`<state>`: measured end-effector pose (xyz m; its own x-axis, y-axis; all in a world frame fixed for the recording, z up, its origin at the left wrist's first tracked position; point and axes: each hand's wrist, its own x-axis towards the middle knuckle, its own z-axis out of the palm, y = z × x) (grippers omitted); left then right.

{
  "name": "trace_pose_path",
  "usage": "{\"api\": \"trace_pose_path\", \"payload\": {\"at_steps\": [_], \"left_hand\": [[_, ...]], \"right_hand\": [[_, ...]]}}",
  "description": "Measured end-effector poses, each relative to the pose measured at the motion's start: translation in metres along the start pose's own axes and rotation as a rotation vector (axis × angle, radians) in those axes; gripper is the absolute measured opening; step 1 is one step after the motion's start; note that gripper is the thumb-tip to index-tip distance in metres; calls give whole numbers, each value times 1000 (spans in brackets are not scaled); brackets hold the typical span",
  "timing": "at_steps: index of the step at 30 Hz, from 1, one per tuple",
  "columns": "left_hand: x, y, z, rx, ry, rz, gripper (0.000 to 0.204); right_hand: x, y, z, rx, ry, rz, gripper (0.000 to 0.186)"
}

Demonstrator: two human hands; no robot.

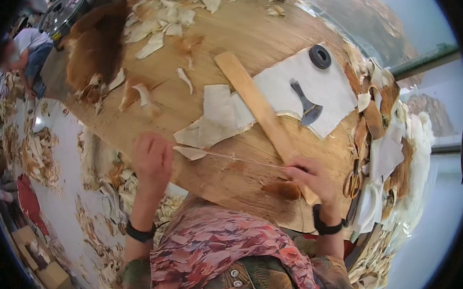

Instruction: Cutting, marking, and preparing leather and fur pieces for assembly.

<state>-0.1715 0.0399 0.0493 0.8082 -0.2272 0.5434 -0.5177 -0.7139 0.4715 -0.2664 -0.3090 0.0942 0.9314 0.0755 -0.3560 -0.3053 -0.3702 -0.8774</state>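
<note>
Pink patterned cloth covers the person's front at 6 o'clock, probably for protecting the clothes. Just beyond, a thin white thread runs nearly straight between both hands, above the wooden board. The left hand, at 8 o'clock, is curled into a fist on it; the right hand, between 4 and 5, pinches it with closed fingers. They stand apart, it seems, so that the thread stays taut. One brown fur scrap lies at 5 o'clock, near the flat wooden strip, which crosses the pale hide toward 11, perhaps as weight. Scissors rest at 4 o'clock, maybe for easy reach. Farther, the fan-bladed knife at 3 and the black ring-shaped roll at 2 lie on the hide, possibly pressing it flat. Farthest on the board, a brown pelt occupies 10 o'clock.
</note>
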Motion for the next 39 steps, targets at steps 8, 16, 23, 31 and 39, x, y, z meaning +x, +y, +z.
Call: {"api": "trace_pose_path", "payload": {"at_steps": [8, 16, 23, 31, 39], "left_hand": [[-22, -40, -26, 250, 63, -25, 13], [-35, -46, -28, 284, 130, -94, 12], [-44, -61, -21, 264, 126, -73, 9], [-44, -66, -10, -4, 66, -170, 18], [-29, -33, 39, -180, -180, -72, 25]], "right_hand": [[-23, 40, -62, -319, 720, 49, 11], [4, 56, -80, 390, 849, -220, 12], [2, 40, -92, 1663, 139, -323, 16], [-26, 17, -183, 603, 1105, -409, 18], [111, -39, 117, -228, -10, -332, 22]]}}
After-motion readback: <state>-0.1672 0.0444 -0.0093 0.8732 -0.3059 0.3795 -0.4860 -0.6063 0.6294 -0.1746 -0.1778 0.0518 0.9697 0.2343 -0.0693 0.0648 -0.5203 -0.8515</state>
